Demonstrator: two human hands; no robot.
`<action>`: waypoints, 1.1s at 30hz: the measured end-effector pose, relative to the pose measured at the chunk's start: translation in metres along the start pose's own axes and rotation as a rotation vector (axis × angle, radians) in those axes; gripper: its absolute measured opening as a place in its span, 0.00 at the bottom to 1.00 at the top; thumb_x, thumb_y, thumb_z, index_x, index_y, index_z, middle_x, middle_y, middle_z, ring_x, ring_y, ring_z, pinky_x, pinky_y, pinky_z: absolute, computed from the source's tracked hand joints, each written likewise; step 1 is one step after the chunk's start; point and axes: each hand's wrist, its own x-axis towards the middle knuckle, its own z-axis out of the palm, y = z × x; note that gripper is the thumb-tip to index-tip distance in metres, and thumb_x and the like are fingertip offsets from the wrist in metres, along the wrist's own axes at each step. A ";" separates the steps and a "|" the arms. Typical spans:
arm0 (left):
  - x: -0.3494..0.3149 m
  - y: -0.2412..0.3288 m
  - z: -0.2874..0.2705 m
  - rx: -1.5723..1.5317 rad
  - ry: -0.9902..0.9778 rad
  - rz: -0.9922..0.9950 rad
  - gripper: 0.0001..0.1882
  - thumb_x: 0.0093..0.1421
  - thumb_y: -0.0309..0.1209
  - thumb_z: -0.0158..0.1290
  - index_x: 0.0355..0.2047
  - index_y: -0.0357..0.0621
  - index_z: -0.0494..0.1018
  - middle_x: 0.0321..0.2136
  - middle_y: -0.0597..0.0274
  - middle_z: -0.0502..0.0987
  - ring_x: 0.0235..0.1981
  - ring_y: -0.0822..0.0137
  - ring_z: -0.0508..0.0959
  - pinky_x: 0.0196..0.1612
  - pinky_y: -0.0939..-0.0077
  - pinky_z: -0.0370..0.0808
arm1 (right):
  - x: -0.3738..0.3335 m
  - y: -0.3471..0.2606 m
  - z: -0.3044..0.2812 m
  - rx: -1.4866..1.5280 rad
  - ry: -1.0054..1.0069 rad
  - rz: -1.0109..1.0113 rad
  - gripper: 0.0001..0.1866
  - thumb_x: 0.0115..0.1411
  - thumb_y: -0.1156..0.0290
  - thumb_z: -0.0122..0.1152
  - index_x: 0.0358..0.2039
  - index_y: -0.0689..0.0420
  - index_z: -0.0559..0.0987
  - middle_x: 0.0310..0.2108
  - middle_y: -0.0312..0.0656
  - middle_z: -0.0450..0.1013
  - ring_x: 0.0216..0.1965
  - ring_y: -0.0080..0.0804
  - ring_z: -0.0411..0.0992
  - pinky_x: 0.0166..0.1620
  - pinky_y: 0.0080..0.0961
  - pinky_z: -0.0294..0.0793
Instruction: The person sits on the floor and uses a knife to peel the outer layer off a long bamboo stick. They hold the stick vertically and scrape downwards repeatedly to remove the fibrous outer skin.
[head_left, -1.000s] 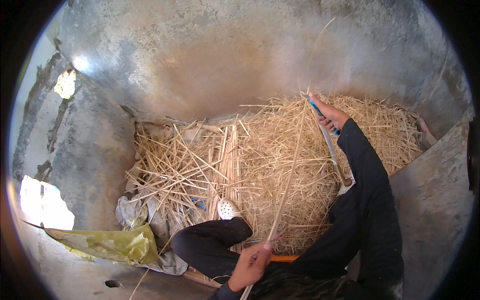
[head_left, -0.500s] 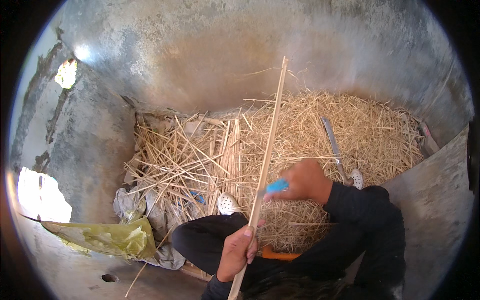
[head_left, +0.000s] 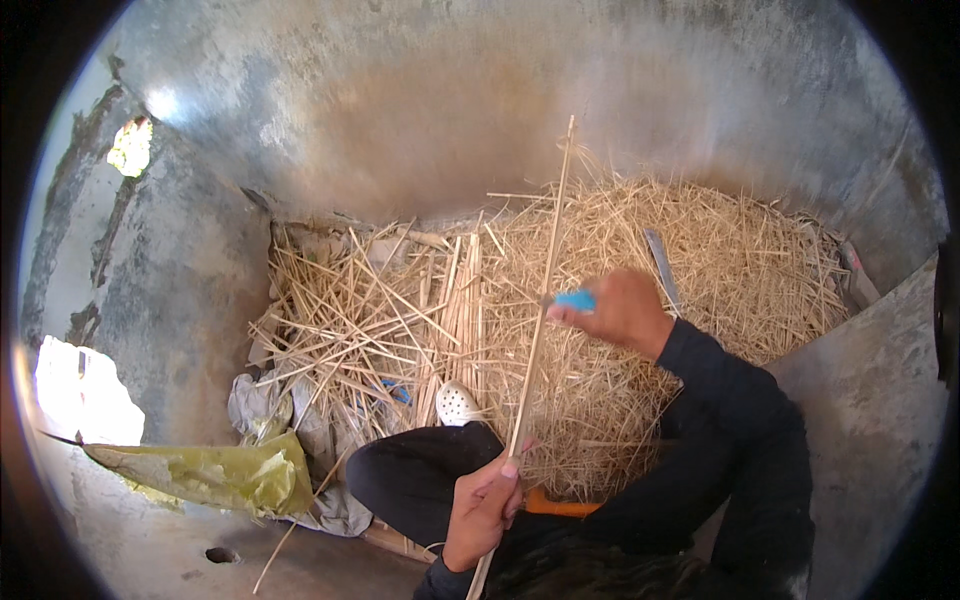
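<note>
Two hands are at work here. The left hand [head_left: 482,505] is the nearest one, low in the view. Its grip is closed around the low end of a long thin stick [head_left: 540,318]. The stick goes up and away from the person, leaning a little to the right, and its far tip ends in front of the grey wall [head_left: 450,100].

Just beside the left hand is the person's bent leg in dark trousers [head_left: 415,475]. A white shoe with small holes [head_left: 459,404] shows at the end of it. Something orange [head_left: 560,505] peeks out under the right arm, but I cannot tell what it is.

To the left lies a crumpled yellow-green bag [head_left: 215,475] on the floor, next to some grey cloth [head_left: 300,430].

A bit farther off is the right hand [head_left: 615,310], with a dark sleeve behind it. Its grip is closed on a tool with a blue handle [head_left: 573,300], and the tool touches the stick about halfway up. The blade is hidden from view.

Past the hands is a big heap of straw [head_left: 720,270]. On its left side lies a loose pile of cut sticks [head_left: 370,310], crossing each other. A long flat grey blade [head_left: 662,268] rests on the straw, near the right hand.
</note>
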 end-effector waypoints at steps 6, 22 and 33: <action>-0.003 -0.003 0.000 0.133 0.021 0.089 0.25 0.67 0.41 0.45 0.57 0.33 0.65 0.14 0.77 0.57 0.14 0.84 0.55 0.17 0.86 0.50 | 0.001 -0.005 0.009 0.026 0.016 0.007 0.45 0.50 0.20 0.34 0.09 0.53 0.73 0.05 0.34 0.59 0.07 0.29 0.61 0.14 0.30 0.59; -0.011 -0.005 0.006 0.194 -0.081 0.052 0.23 0.69 0.39 0.42 0.58 0.37 0.65 0.16 0.77 0.58 0.18 0.83 0.56 0.21 0.85 0.52 | 0.035 0.067 -0.004 -0.128 0.142 0.189 0.44 0.52 0.22 0.36 0.09 0.54 0.71 0.07 0.39 0.62 0.10 0.32 0.64 0.15 0.35 0.61; -0.020 -0.018 0.011 0.266 -0.159 0.058 0.23 0.69 0.41 0.41 0.58 0.38 0.66 0.17 0.77 0.59 0.20 0.82 0.57 0.23 0.86 0.54 | 0.058 0.154 -0.011 -0.228 0.321 0.472 0.46 0.54 0.24 0.35 0.10 0.60 0.71 0.10 0.47 0.65 0.16 0.43 0.69 0.20 0.42 0.65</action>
